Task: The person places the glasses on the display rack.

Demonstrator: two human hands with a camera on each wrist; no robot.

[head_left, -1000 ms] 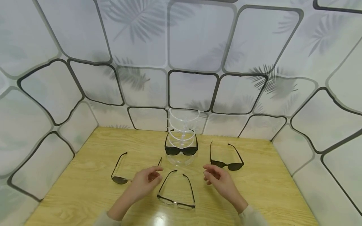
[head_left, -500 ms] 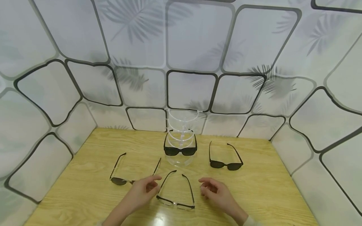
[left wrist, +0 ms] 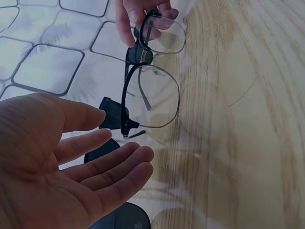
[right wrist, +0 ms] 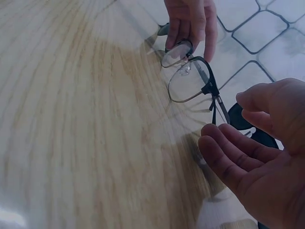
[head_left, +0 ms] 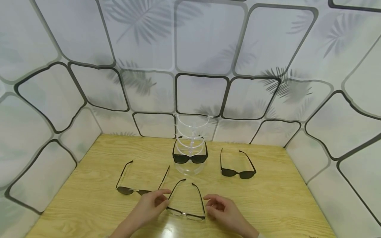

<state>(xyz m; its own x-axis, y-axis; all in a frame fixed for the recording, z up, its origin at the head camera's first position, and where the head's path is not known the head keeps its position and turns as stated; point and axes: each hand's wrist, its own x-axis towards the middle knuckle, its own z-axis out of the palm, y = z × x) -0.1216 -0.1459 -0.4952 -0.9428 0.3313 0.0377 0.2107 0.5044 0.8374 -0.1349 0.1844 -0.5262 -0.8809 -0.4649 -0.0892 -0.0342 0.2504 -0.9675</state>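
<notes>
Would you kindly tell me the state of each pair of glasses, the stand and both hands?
Clear-lens eyeglasses: arms unfolded.
Left sunglasses: arms unfolded, partly hidden.
Right sunglasses: arms unfolded.
Clear display stand: upright.
Center sunglasses: mounted, arms unfolded.
Left hand: holding nothing.
Right hand: holding nothing.

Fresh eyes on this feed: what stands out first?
The clear-lensed glasses in front, between the left hand and the right hand. Behind them, black sunglasses sit low on a transparent stand. One dark pair lies left of it, another dark pair right.
</notes>
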